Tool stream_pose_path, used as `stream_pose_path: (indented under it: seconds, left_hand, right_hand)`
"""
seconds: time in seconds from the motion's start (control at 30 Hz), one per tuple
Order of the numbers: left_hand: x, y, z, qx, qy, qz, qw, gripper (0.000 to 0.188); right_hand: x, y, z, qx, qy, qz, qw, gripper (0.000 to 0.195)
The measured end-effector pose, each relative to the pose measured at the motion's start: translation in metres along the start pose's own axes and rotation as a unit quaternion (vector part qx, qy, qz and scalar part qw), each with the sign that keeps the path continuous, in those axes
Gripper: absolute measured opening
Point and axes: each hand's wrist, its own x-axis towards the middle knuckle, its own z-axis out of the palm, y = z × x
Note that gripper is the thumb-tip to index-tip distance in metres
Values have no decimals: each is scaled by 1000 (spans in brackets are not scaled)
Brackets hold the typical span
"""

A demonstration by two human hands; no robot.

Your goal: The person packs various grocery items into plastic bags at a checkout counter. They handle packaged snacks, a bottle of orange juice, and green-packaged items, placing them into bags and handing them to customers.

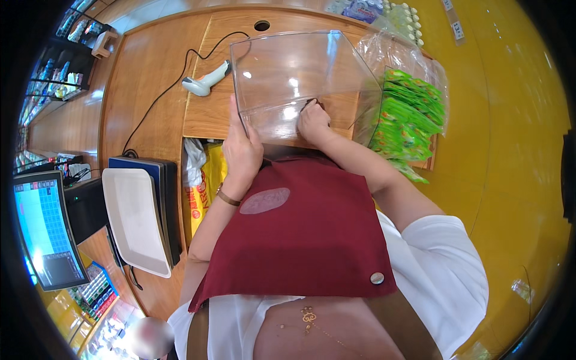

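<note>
A clear plastic box [270, 67] stands tilted on the wooden counter [157, 67] before me. My left hand [243, 150] grips its left wall near the front edge, thumb on one side and fingers on the other. Inside or behind the clear wall, my right hand [313, 121] is closed on a dark brown cloth [320, 104], mostly hidden under the fingers. Green snack packets [405, 121] lie close to the box's right side. Left of the box rests a white barcode scanner [204, 81] with a black cable.
White tray [135, 220] and dark blue folders or trays stand at the left, beside a monitor [49, 229]. Yellow and white plastic bags [207, 180] fill an opening below the counter edge. Clear plastic wrap [396, 49] and bottles [405, 20] are at the upper right.
</note>
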Motion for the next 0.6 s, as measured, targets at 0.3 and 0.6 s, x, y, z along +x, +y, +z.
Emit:
stream_pose_path:
  seconds: [0.3, 0.6]
  left_hand:
    - [15, 7, -1, -20, -78, -100, 992, 70]
    - [17, 8, -5, -55, -92, -135, 985, 73]
  right_hand:
    - [-41, 2, -174, -50, -302, -217, 927, 30]
    - [30, 11, -53, 1, 360, -161, 919, 51]
